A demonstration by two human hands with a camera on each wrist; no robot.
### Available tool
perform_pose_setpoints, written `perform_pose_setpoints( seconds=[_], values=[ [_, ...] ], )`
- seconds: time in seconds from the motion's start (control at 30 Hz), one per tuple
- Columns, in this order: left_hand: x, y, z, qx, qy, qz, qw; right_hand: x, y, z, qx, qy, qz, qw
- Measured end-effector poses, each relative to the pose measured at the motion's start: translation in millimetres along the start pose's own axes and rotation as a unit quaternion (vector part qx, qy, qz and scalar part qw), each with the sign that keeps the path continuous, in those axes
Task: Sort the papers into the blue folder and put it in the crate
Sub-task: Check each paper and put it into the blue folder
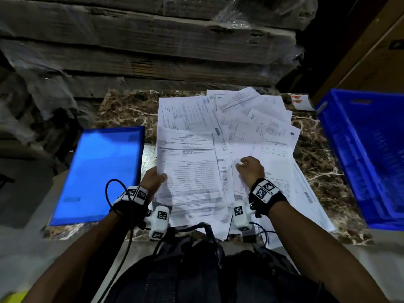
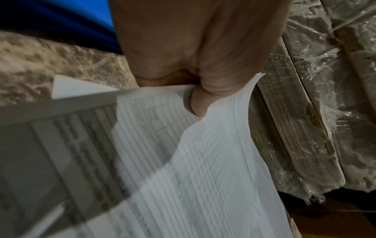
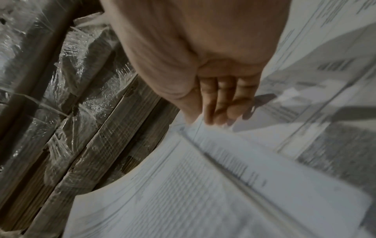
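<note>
A blue folder [image 1: 102, 173] lies shut on the left of the marble table [image 1: 122, 112]. Several printed papers [image 1: 240, 119] are spread loosely across the middle. My left hand [image 1: 154, 178] grips a stack of forms [image 1: 190, 171] by its left edge, thumb on top; in the left wrist view the thumb [image 2: 198, 103] presses on the stack [image 2: 203, 161]. My right hand [image 1: 249, 169] is over the loose sheets to the right, and its fingers [image 3: 219, 99] and thumb pinch the edge of one sheet [image 3: 203, 145]. The blue crate [image 1: 367, 149] stands at the right, apart from both hands.
Plastic-wrapped cardboard boxes [image 1: 153, 51] are stacked against the table's far edge. A small white and red box [image 1: 301, 101] sits at the back right next to the crate. Cables hang from my wrists near the front edge.
</note>
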State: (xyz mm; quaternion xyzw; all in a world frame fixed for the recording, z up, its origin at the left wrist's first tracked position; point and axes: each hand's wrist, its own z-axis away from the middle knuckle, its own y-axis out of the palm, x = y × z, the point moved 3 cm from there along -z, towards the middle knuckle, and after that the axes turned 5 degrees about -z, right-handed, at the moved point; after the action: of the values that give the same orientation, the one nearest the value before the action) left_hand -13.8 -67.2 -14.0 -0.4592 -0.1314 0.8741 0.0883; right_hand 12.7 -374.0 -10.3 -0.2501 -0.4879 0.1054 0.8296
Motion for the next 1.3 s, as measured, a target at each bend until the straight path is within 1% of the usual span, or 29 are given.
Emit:
perform_pose_setpoints(
  seconds=[0.03,0.1,0.2,0.3,0.4,0.57,0.7,0.9,1.03,1.13,1.23,1.3],
  values=[
    [1,-3,3,-0.016,-0.008,0.001,1.0,-5,-9,-1,-0.027,0.007,0.034,0.999],
    [7,-10,4,-0.049,-0.015,0.005,0.999,-15,-25,-5,-0.059,0.031,0.096,0.993],
    [17,-20,8,-0.08,-0.028,0.022,0.996,-25,-34,-6,-0.071,0.077,0.168,0.98],
    [25,-25,9,-0.099,-0.039,0.01,0.994,-25,-29,-6,-0.07,0.076,0.195,0.975],
    [28,-28,11,-0.115,-0.038,-0.005,0.993,-20,-19,-9,-0.062,0.061,0.198,0.976],
    [27,-30,12,-0.111,-0.021,-0.017,0.993,-14,-14,-13,-0.064,0.066,0.152,0.984],
    [31,-34,7,-0.112,-0.011,-0.009,0.994,-12,-13,-20,-0.07,0.044,0.093,0.992],
    [30,-36,-4,-0.102,-0.01,-0.035,0.994,-18,-33,-19,-0.127,0.035,0.022,0.991],
    [23,-30,-10,-0.095,-0.013,-0.022,0.995,-30,-65,-13,-0.176,0.045,-0.022,0.983],
    [20,-24,-11,-0.068,-0.008,0.009,0.998,-40,-91,-6,-0.214,0.062,-0.063,0.973],
    [15,-17,-13,-0.047,-0.004,0.041,0.998,-47,-117,2,-0.263,0.068,-0.098,0.957],
    [10,-12,-16,-0.04,0.012,0.041,0.998,-50,-131,8,-0.289,0.059,-0.127,0.947]
  ],
)
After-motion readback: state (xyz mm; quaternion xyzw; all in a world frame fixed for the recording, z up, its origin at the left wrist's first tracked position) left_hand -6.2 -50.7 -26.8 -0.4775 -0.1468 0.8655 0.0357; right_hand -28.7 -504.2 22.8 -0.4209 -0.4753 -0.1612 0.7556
